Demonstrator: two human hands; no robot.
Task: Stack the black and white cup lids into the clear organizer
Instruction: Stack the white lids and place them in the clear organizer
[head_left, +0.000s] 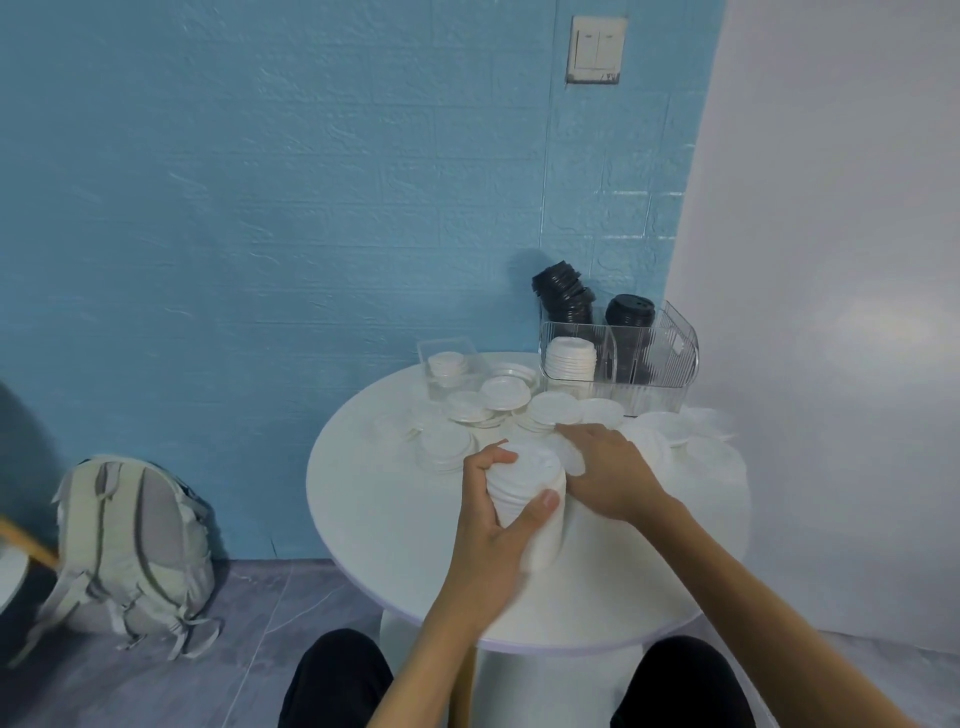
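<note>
My left hand (496, 506) grips a tall stack of white lids (527, 480) above the round white table (395, 499). My right hand (605, 470) lies just right of the stack, its fingers over a white lid (569, 454) at the stack's top; whether they pinch it is unclear. The clear organizer (670, 345) stands at the table's back right. It holds a white lid stack (570, 358) in its front left slot and two black lid stacks (563, 296) (629, 312) behind. Several loose white lids (504, 392) lie scattered between the organizer and my hands.
A small clear box (451, 366) with white lids sits at the table's back left. A white wall panel (831, 312) rises close on the right. A grey backpack (135, 545) leans against the blue wall on the floor to the left.
</note>
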